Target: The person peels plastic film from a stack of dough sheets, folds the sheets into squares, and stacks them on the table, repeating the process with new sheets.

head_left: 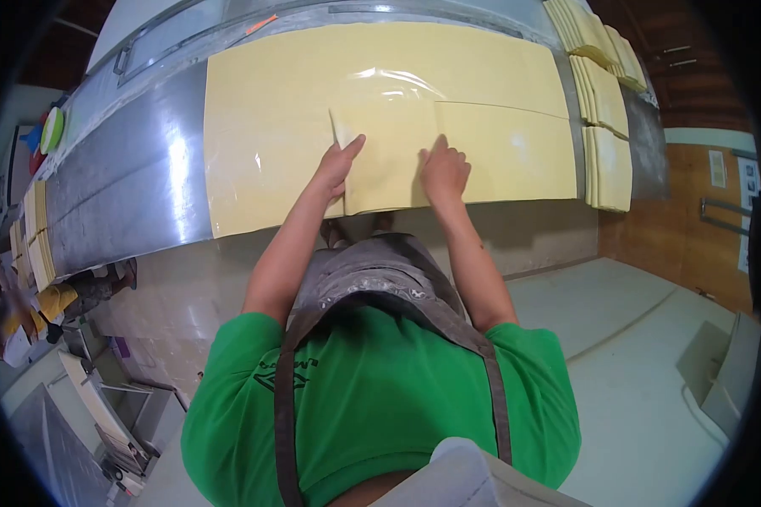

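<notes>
A wide, smooth yellow dough sheet (279, 84) lies across the metal table in front of me, with a cut line running through its right part. Near the middle, a folded-over section (389, 152) makes a raised left edge. My left hand (338, 166) grips that edge, thumb on top and the other fingers partly hidden beneath. On the right side of the fold rests my right hand (446, 173), index finger stretched forward and touching the dough, thumb apart, the other fingers loosely bent.
Stacks of folded dough sheets (604, 165) stand at the table's right end, more stacks (38, 228) at its far left. Bare metal tabletop (144, 169) shows left of the sheet. An orange-handled tool (260, 24) lies at the back. Another person (55, 300) is at lower left.
</notes>
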Tool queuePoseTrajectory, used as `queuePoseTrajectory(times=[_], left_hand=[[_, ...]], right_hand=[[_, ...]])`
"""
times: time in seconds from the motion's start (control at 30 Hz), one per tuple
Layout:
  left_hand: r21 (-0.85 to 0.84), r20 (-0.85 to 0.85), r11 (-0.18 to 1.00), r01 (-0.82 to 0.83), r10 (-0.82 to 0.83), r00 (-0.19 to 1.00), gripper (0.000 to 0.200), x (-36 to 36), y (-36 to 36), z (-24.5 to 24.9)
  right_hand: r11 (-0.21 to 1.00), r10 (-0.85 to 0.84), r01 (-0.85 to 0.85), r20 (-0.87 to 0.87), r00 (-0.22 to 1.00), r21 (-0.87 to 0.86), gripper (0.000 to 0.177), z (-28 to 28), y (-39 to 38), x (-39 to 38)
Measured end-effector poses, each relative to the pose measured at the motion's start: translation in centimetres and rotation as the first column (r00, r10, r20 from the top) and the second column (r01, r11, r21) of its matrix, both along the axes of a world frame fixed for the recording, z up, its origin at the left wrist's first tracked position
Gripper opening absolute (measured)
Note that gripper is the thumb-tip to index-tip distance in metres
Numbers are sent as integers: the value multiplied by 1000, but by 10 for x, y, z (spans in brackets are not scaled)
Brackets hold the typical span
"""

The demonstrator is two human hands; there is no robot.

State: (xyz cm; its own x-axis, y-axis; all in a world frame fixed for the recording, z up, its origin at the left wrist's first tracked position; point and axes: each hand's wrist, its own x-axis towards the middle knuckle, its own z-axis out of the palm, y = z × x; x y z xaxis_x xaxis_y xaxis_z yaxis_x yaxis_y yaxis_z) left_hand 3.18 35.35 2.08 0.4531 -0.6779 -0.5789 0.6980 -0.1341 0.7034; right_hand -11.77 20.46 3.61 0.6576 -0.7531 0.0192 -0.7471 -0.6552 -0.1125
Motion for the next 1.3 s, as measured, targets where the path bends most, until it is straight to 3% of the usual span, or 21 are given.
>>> queuePoseTrajectory(times=[0.1, 0.17, 0.2, 0.23, 0.27, 0.33, 0.47, 0.57, 0.67, 0.7, 0.73, 0.77, 0.8, 0.87, 0.9, 0.97, 1.17, 1.2, 1.23, 1.27, 1.3], left_hand=[[-3, 23, 997, -83, 83, 996, 52, 2, -3, -17], [1, 109, 983, -182, 181, 977, 51, -9, 3, -7], [187, 574, 953, -236, 89, 814, 49, -22, 13, 6], [338, 868, 874, -349, -146, 475, 48, -33, 25, 17], [351, 872, 864, -361, -161, 463, 48, -38, 35, 15], [400, 902, 910, -111, -412, -128, 49, -40, 57, -1], [487, 853, 868, -101, -497, -160, 53, -43, 60, -4], [522, 841, 852, -41, -522, -141, 54, -32, 64, 3], [561, 803, 796, 226, -590, 83, 54, -7, 74, 0], [562, 802, 791, 243, -593, 73, 54, -3, 81, 6], [246, 649, 915, 320, -401, 646, 61, 6, 85, 18], [-61, 171, 982, 178, -165, 971, 70, 16, 87, 28], [-70, 176, 980, 186, -171, 969, 70, 23, 95, 34], [-395, -112, 917, -54, 10, 994, 74, 34, 116, 42], [-451, -138, 884, -120, 64, 988, 73, 40, 125, 40], [-491, -127, 842, -224, 185, 974, 72, 46, 138, 31], [-365, 99, 881, -301, 358, 928, 67, 64, 148, -17], [-339, 48, 885, -319, 354, 934, 66, 70, 156, -24], [-345, -179, 865, -365, 321, 930, 66, 80, 172, -31], [-333, -490, 829, -450, 256, 833, 65, 94, 196, -36], [-297, -643, 809, -507, 223, 733, 64, 106, 222, -35]], right_hand=[[996, -37, 37, 2, 999, 84, 56, -13, -21, -4], [945, -111, 43, 194, 975, 325, 49, -24, -34, -5], [940, -82, 9, 198, 977, 341, 49, -27, -38, -6], [914, -139, 38, 223, 965, 404, 48, -24, -37, -9], [882, -208, 72, 249, 946, 465, 46, -23, -37, -9], [905, -181, 42, 293, 939, 424, 46, -26, -32, -9], [911, -114, 3, 245, 963, 411, 45, -10, -24, -15], [900, -152, -17, 349, 925, 435, 37, 6, -20, 1], [913, -73, -154, 524, 849, 378, 29, 59, 35, 45], [904, -28, -218, 561, 827, 367, 29, 77, 64, 63], [863, -20, -278, 578, 816, 422, 27, 98, 93, 80], [826, -31, -359, 670, 742, 436, 30, 102, 116, 95], [701, -80, -458, 699, 711, 546, 33, 118, 135, 99], [542, -10, -527, 631, 776, 655, 48, 116, 147, 92], [545, -8, -526, 631, 776, 653, 48, 100, 151, 85], [726, 595, -647, 261, 760, 231, 73, 49, 151, 64], [657, 705, -722, 161, 690, 218, 85, -12, 161, 44], [670, 693, -718, 190, 696, 188, 86, -18, 161, 44], [659, 704, -728, 186, 685, 190, 86, -17, 163, 44], [670, 709, -717, 122, 695, 194, 81, -14, 167, 43], [679, 710, -705, 60, 701, 203, 75, -12, 172, 42]])
